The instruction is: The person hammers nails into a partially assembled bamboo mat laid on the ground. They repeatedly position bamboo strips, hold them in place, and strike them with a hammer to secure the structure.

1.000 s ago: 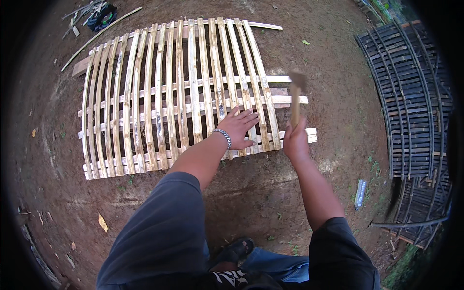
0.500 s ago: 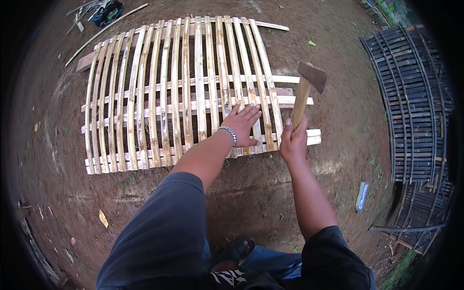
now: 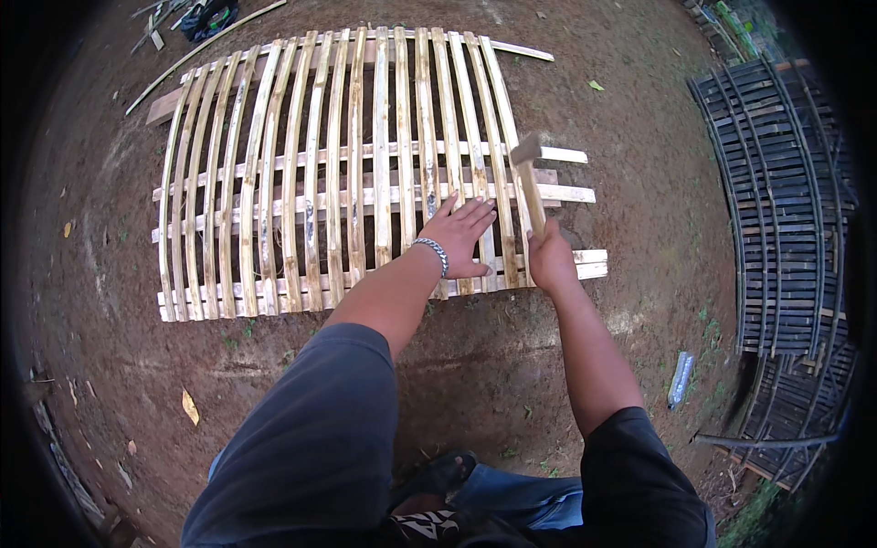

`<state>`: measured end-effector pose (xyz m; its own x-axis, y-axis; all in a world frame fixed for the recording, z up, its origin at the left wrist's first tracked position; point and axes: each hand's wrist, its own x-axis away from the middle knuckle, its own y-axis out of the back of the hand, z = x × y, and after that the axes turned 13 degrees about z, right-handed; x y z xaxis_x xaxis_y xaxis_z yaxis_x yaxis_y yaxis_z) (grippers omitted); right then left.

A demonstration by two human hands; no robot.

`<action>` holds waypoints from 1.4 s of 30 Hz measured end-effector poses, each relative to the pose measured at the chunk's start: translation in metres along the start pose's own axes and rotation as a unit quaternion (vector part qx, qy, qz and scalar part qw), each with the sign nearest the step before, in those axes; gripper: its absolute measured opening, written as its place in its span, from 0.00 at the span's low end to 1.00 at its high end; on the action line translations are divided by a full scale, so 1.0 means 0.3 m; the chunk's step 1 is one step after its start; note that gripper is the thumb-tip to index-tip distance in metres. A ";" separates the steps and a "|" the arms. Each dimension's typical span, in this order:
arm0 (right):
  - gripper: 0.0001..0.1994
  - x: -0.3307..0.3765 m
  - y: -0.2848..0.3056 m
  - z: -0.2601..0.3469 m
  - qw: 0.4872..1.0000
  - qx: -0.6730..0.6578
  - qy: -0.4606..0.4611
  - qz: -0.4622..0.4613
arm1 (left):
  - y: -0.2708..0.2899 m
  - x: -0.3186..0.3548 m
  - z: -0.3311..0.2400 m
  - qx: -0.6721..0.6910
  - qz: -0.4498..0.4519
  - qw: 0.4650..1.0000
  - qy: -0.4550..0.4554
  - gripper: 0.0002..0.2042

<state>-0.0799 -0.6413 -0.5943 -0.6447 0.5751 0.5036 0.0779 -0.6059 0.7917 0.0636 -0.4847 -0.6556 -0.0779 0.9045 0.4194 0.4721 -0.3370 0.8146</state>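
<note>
**One palm spread flat, one grip closed tight**

Starting at our far left, a yellow leaf [image 3: 190, 407] lies on the bare ground, and near the upper edge a dark bag [image 3: 210, 20] sits beside some loose wood pieces.

Next comes the pale slatted frame [image 3: 382, 137], lying on the ground in front of us. Its slats run away from us across several crosspieces [image 3: 571, 194], which likely keep them level and evenly spaced; the crosspieces' ends stick out to the right, past the last slat.

Our left hand [image 3: 459, 239] rests on the slats near the frame's right end, the fingers spread and released, grasping nothing. We judge that the flat palm steadies the wood and takes some of our leaning weight. A chain bracelet [image 3: 435, 248] circles that wrist.

Just to the right, our right hand [image 3: 554, 260] has its fingers clenched around the lower handle of a hatchet [image 3: 529, 187], presumably to leave the head free. The head is blurred, so we cannot tell whether it touches the end slat.

Farther right, a clear bottle [image 3: 680, 380] lies near dark slatted panels [image 3: 776, 210], perhaps stacked there to leave us room.
</note>
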 end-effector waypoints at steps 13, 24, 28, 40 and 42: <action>0.15 0.061 0.098 0.114 0.994 0.101 0.048 0.005 | -0.001 0.014 0.007 0.001 0.002 1.000 0.003 0.51; 0.15 0.124 0.136 0.059 0.977 0.207 0.001 0.059 | -0.010 0.013 0.000 -0.002 0.006 1.000 -0.001 0.51; 0.19 0.148 0.098 0.117 0.984 0.070 0.140 -0.090 | -0.018 0.016 0.009 0.007 0.003 1.000 0.001 0.51; 0.17 0.128 0.007 0.062 0.999 -0.040 -0.026 -0.025 | 0.000 0.017 0.004 0.006 -0.001 1.000 -0.002 0.50; 0.16 0.095 -0.023 -0.018 0.994 0.065 -0.037 0.076 | 0.001 0.009 -0.008 0.010 -0.002 1.000 -0.010 0.50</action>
<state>-0.1028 -0.6237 -0.5872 -0.5603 0.5249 0.6407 0.2704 -0.6152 0.7405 0.0615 -0.4829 -0.6533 -0.0626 0.9109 0.4079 0.4890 -0.3283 0.8082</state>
